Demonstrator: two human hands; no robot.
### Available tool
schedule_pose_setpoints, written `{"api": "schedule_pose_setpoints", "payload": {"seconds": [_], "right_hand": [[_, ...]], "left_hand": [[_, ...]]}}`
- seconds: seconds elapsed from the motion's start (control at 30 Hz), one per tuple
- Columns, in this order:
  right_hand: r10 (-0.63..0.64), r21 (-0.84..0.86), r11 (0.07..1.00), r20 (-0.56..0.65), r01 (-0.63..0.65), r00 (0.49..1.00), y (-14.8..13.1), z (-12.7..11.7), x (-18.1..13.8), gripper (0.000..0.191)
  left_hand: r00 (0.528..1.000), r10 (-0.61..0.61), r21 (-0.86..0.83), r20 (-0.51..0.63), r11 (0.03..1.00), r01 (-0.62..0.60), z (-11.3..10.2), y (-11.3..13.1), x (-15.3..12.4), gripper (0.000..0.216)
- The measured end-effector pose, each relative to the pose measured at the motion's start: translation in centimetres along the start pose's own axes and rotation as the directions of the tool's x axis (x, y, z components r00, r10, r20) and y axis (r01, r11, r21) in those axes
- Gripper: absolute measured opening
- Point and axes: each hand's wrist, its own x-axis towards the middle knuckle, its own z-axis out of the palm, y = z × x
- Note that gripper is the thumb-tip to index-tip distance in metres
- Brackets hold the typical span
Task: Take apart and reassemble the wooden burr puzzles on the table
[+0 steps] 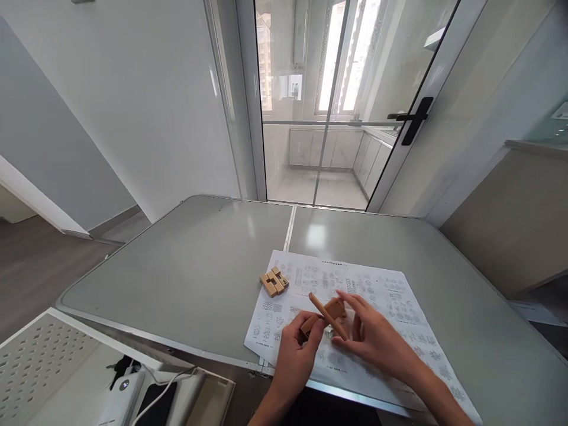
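While a metal front edge (350, 395) passes beneath the forearms (417, 376), the tabletop (213, 260) extends left and right. Between the left hand (297, 349) and right hand (373, 334) is a wooden stick (323, 309), gripped by the latter; the former grips a wooden block (307, 323). The stick's long axis slants far-left. Interlocked blocks (275, 283) lie beyond.

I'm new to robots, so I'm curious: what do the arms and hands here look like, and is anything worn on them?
They are a person's: the left hand and right hand are bare, with no gloves, rings or watch in view. The forearms show no sleeves, cables or markings.
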Motion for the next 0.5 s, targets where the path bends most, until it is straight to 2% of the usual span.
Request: {"api": "schedule_pose_setpoints", "payload": {"seconds": [0.13,0.27,0.4,0.5], "right_hand": [[0.06,-0.005,0.998,-0.145,-0.061,0.988,1.2,-3.5,-0.7,0.08],[0.063,0.082,0.995,-0.162,-0.051,0.985,-0.2,-5.9,-1.8,0.078],[-0.05,0.039,0.998,-0.113,0.055,0.992,-2.9,-5.6,-2.4,0.081],[-0.074,-0.04,0.997,-0.078,0.072,0.994,-3.6,-4.5,-2.4,0.085]], "left_hand": [[0.999,0.008,0.077,0.042,0.997,-0.012,0.1,0.5,-0.2,0.042],[0.994,0.03,0.183,0.106,0.982,-0.049,0.4,0.9,-0.4,0.035],[0.986,0.041,0.211,0.161,0.975,-0.075,0.4,1.0,-0.6,0.028],[0.984,0.037,0.215,0.176,0.974,-0.075,0.4,1.1,-0.6,0.027]]}}
